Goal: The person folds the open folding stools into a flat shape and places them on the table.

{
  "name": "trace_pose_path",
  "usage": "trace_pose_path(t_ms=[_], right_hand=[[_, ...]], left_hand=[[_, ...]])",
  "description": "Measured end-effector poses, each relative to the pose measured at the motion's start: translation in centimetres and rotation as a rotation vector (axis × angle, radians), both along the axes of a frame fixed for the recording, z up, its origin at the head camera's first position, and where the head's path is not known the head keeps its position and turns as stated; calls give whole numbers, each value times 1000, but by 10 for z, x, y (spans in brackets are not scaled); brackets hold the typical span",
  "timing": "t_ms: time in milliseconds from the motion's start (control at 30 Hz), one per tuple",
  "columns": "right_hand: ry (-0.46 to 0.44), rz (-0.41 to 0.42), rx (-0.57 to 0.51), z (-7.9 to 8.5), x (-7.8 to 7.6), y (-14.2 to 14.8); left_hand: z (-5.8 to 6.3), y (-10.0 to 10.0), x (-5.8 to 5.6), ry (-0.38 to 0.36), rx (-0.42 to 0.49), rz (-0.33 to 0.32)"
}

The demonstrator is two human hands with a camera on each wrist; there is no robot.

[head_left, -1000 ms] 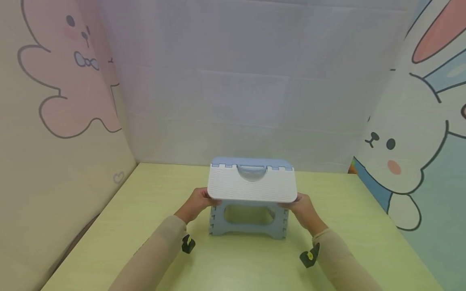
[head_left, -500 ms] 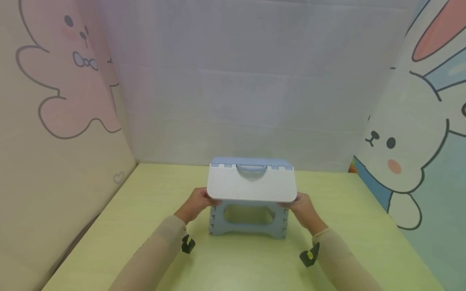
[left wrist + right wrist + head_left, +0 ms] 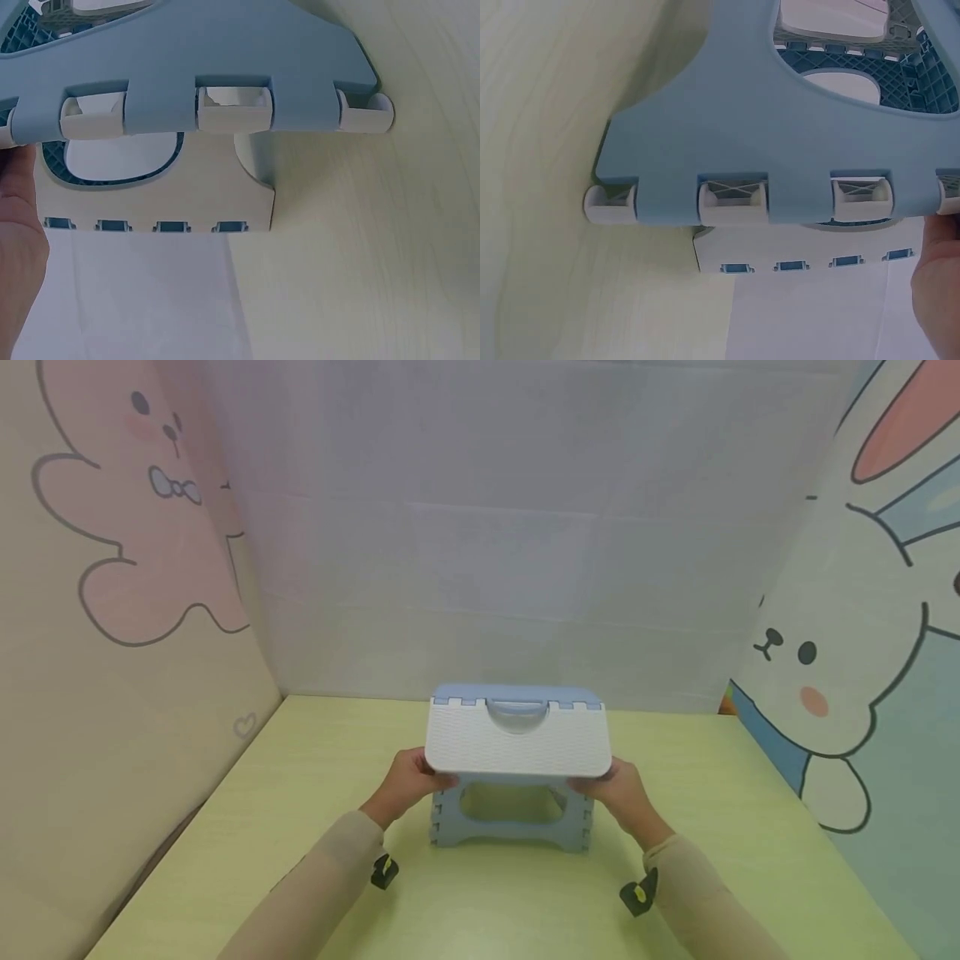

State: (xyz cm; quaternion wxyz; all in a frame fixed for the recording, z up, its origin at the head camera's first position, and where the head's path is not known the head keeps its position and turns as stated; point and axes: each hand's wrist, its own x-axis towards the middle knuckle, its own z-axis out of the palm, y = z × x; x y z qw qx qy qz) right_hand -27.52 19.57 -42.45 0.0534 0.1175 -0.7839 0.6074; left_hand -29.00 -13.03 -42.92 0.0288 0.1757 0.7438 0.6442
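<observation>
A folding step stool [image 3: 517,747] stands unfolded and upright on the table, its textured top white at the front and light blue at the back. My left hand [image 3: 408,783] grips the left end of the top, thumb in front below the rim and fingers hidden. At the right end, my right hand [image 3: 621,793] holds the top in the same way. Up close in the left wrist view, the blue leg panel [image 3: 232,45] shows white hinge pieces along its edge. The right wrist view has the opposite side of this blue panel [image 3: 705,135].
The pale yellow-green table [image 3: 480,902] extends around the stool on both sides and in front. A plain pale sheet [image 3: 495,552] hangs behind it. Side walls carry a pink cartoon animal [image 3: 161,527] and a white rabbit [image 3: 832,635].
The stool stays in place, with both hands holding its top. Only very slight shifts of the thumbs and wrists show.
</observation>
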Motion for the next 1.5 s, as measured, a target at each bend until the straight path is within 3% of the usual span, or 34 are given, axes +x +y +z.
trace_pose_path(t_ms=[300,467,733,867,1167,1500], right_hand=[[-40,-91,-91,-7,6,-4],[-17,-87,-105,-5,7,-6],[-34,-102,-127,-2,7,-9],[-45,-72,-127,-1,5,-8],[-33,-27,-79,-3,1,-4],[-18,-11,-76,-2,-1,-3]], left_hand=[[-6,7,10,41,78,104],[-6,10,11,63,103,127],[-8,10,9,74,125,103],[-8,8,7,76,111,86],[-9,3,2,-2,89,54],[-6,1,0,-25,96,26]])
